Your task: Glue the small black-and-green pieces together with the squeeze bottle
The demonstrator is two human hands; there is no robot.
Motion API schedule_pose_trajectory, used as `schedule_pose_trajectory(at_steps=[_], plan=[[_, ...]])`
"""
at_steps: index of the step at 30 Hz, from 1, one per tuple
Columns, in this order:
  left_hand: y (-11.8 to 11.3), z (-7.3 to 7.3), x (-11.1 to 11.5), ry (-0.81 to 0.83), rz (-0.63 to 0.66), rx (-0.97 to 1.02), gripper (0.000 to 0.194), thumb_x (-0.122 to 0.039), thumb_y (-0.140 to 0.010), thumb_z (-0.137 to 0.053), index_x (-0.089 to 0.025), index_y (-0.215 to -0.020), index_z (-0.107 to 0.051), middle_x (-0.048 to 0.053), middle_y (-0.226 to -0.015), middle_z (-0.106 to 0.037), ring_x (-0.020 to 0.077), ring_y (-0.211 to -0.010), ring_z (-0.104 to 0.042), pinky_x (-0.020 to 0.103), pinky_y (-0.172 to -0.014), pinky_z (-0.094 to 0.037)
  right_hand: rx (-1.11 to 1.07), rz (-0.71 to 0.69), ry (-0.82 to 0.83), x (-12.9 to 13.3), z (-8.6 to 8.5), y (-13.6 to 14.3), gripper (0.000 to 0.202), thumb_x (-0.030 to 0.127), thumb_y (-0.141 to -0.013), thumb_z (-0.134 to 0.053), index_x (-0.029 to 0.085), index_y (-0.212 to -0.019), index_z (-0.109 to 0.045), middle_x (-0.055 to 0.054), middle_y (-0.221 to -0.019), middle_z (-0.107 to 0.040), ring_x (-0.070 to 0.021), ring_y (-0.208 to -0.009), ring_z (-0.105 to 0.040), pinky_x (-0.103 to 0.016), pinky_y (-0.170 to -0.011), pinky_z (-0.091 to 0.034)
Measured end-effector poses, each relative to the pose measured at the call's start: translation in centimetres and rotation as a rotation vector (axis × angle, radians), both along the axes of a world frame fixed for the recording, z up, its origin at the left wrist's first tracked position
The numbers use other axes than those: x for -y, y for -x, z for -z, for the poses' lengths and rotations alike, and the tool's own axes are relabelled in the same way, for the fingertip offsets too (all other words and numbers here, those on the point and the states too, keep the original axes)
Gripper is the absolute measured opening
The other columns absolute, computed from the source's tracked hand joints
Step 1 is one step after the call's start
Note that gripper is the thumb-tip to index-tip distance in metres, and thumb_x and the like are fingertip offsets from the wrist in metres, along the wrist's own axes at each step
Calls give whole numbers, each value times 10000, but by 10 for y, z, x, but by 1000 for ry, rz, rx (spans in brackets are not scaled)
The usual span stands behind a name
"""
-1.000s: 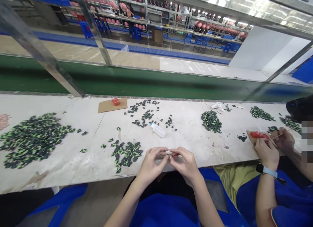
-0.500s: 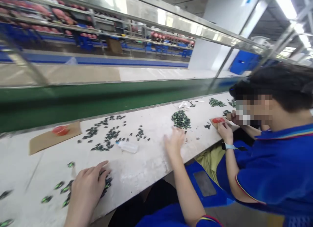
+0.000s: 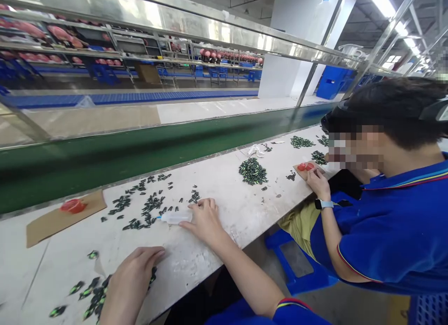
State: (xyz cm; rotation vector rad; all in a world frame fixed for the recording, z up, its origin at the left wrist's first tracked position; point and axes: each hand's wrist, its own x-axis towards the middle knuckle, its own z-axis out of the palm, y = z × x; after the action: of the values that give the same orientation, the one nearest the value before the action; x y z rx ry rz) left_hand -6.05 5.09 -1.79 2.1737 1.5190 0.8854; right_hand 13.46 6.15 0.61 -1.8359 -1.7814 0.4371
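Note:
My left hand (image 3: 135,273) is low over the table, beside a pile of dark pieces with green spots (image 3: 100,294); its fingers are pressed together, and what they hold is hidden. My right hand (image 3: 205,220) has its fingers apart at the base end of a clear bottle with a blue tip (image 3: 177,216), which lies on its side. Small dark pieces (image 3: 152,202) are scattered just beyond the bottle. A red object (image 3: 73,206) rests on brown cardboard (image 3: 45,226) at the left.
A heap of green-black pieces (image 3: 252,171) and crumpled white tissue (image 3: 255,151) lie farther right on the white table (image 3: 224,187). A person in a blue shirt (image 3: 402,231) sits at the right, hands over another red item. A green belt (image 3: 122,159) runs behind the table.
My right hand has moved left from near the green-black heap to the bottle. My left hand's fingers have drawn together. The camera view has shifted slightly.

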Motion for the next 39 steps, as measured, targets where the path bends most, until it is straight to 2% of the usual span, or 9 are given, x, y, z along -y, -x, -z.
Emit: schedule_pose_trajectory(at_steps=[3,8,10,13,17,21,26,34,39], plan=[[-10,0,-1,77,95,-42,278,-428,-787,-504,-254,-695,-702,40,-764,-727,207,-633,-682,245,-477,-489,20,-52,25,-3,1,4,534,507,-735,-736,195,-1158,-639,-161,-1180,-543,-325,-1166,-433,-506,-957,-400],[-26,6,6,58,241,24,284,-424,-852,-489,-248,-750,-688,25,-786,-714,181,-667,-691,225,-575,-529,-71,-13,-63,-6,3,6,323,374,-794,-713,179,-1044,-654,-160,-1248,-542,-345,-1285,-363,-537,-1010,-363],[-34,8,11,1,242,43,277,-405,-867,-485,-250,-762,-690,19,-786,-710,169,-664,-691,212,-555,-517,-273,32,-111,-3,3,2,332,361,-791,-705,175,-1052,-616,-145,-1187,-588,-302,-1204,-473,-485,-976,-419],[-42,12,19,-120,192,58,287,-379,-889,-472,-241,-772,-695,26,-794,-710,172,-681,-690,227,-579,-516,-765,59,-73,5,1,-8,400,424,-717,-725,208,-1008,-557,-53,-949,-660,-200,-863,-634,-355,-771,-525],[-39,24,23,-285,32,12,301,-336,-895,-461,-246,-749,-709,54,-795,-728,249,-820,-681,333,-694,-516,-1286,-12,26,21,-3,-23,462,436,-541,-792,225,-852,-523,15,-721,-640,-155,-604,-620,-261,-536,-483],[-27,40,20,-252,50,-92,205,-316,-857,-532,-279,-782,-719,29,-825,-753,277,-917,-668,363,-732,-495,-1519,43,30,31,-6,-30,393,492,-571,-719,222,-776,-520,30,-574,-574,-130,-454,-532,-234,-411,-384],[-34,36,22,-141,-16,-39,176,-346,-847,-549,-254,-824,-698,35,-842,-747,261,-890,-672,357,-746,-486,-1428,191,-37,29,-5,-30,348,488,-572,-697,201,-693,-543,66,-469,-449,-89,-384,-417,-209,-372,-307],[-61,11,26,60,-215,193,27,-195,-776,-607,-221,-779,-617,21,-814,-735,229,-843,-677,381,-823,-450,-1059,328,-92,24,18,-34,409,561,-647,-696,189,-677,-528,51,-501,-543,-110,-438,-486,-234,-442,-396],[-64,4,27,113,-271,229,101,-133,-770,-640,-219,-792,-593,4,-831,-741,213,-861,-686,387,-866,-421,-875,232,-80,27,23,-31,400,566,-708,-655,175,-729,-573,18,-576,-603,-144,-523,-551,-268,-527,-443]])
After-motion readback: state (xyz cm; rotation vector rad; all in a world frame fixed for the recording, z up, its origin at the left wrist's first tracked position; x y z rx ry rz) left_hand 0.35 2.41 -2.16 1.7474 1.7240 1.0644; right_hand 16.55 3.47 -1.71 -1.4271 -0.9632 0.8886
